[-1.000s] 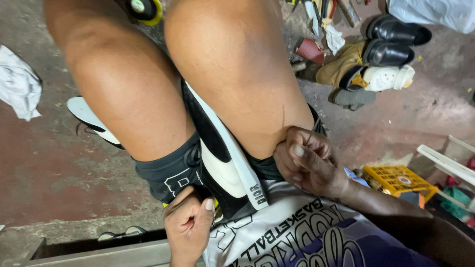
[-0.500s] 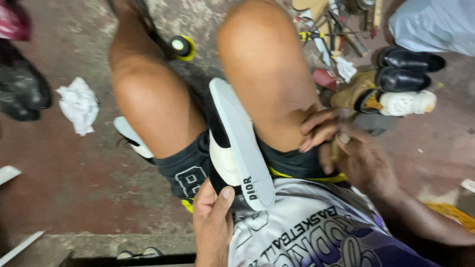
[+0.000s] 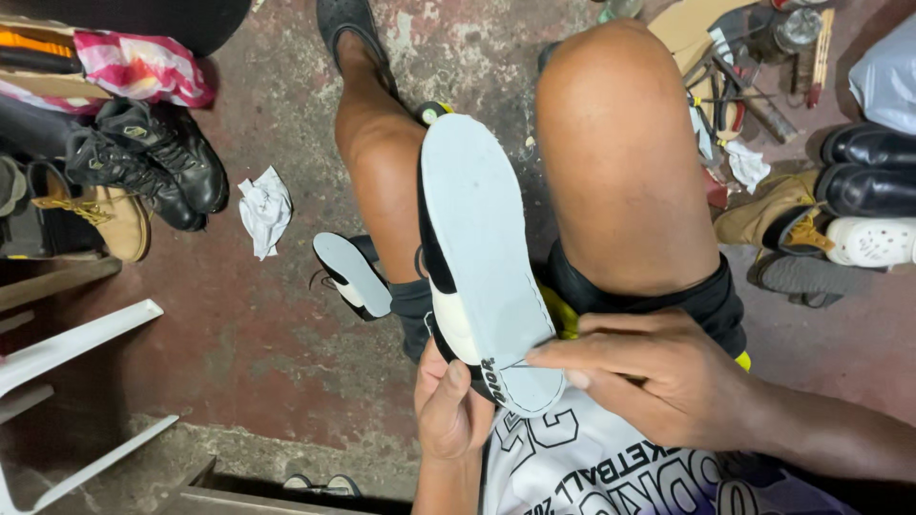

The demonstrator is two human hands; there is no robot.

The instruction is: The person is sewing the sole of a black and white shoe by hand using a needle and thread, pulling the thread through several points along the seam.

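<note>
Grey and flat, the sole of a black-and-white shoe faces up between the person's bare knees, its toe toward twelve o'clock and its heel toward six, resting over the lap. Closed around the heel end from below is the left hand, thumb lying up along the shoe's black side at about seven o'clock of the sole. From four o'clock the right hand reaches in, its fingers pinched together at the sole's edge near the heel, where a thin light thread runs from the fingertips along the stitched rim; whether a needle sits in that pinch is too small to tell. A second shoe with the same grey sole lies on the reddish concrete floor at nine o'clock of the held one, just beside the left leg. Farther out at nine to ten o'clock a crumpled white rag lies on the floor, and beyond it stand black boots and a tan boot. At two to three o'clock sit glossy black shoes, a tan boot with yellow laces and a white clog, with a heap of tools near one o'clock.
</note>
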